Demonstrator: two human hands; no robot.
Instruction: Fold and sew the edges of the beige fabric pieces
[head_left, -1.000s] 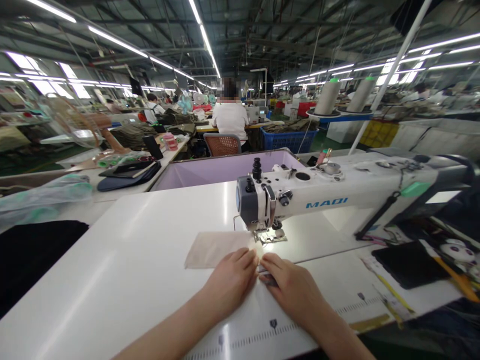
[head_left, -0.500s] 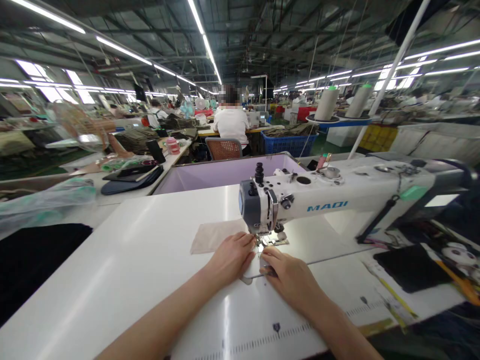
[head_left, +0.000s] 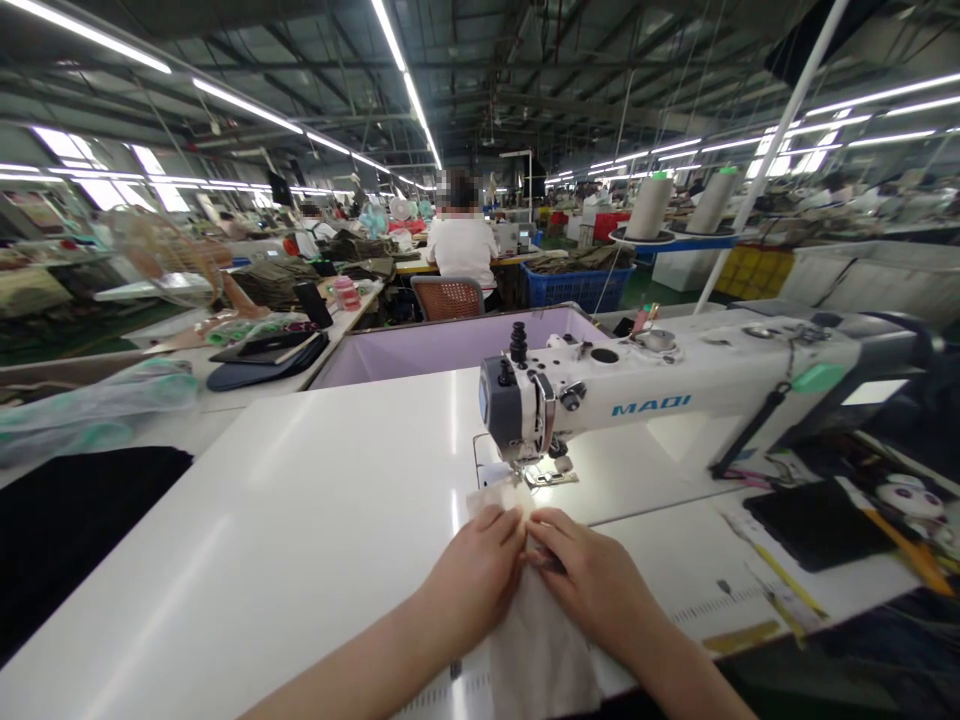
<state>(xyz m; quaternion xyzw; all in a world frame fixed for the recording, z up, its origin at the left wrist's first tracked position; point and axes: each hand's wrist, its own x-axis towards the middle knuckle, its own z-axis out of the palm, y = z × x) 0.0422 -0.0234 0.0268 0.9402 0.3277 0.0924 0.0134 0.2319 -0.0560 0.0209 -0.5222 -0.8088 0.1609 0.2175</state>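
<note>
A strip of pale beige fabric [head_left: 544,650] runs from just under the sewing machine's needle area toward me and hangs over the table's front edge. My left hand [head_left: 480,560] is closed, its fingertips pinching the fabric just in front of the presser foot [head_left: 517,480]. Beside it, my right hand [head_left: 585,565] pinches the same fabric, thumb and fingertips close to the left ones. Something small and dark shows among the right fingers, too hidden to name. The white sewing machine [head_left: 645,390] stands over the far end of the fabric.
A dark cloth [head_left: 90,540] lies at the left, and a black flat pad [head_left: 814,525] and a yellow tape measure [head_left: 787,590] at the right. Two thread cones [head_left: 649,208] stand behind the machine. A lilac bin [head_left: 435,345] borders the table's far side; a person [head_left: 461,245] sits beyond.
The beige fabric has moved from left of the needle to between my hands, reaching toward me. Both hands have drawn back slightly from the needle and now pinch it.
</note>
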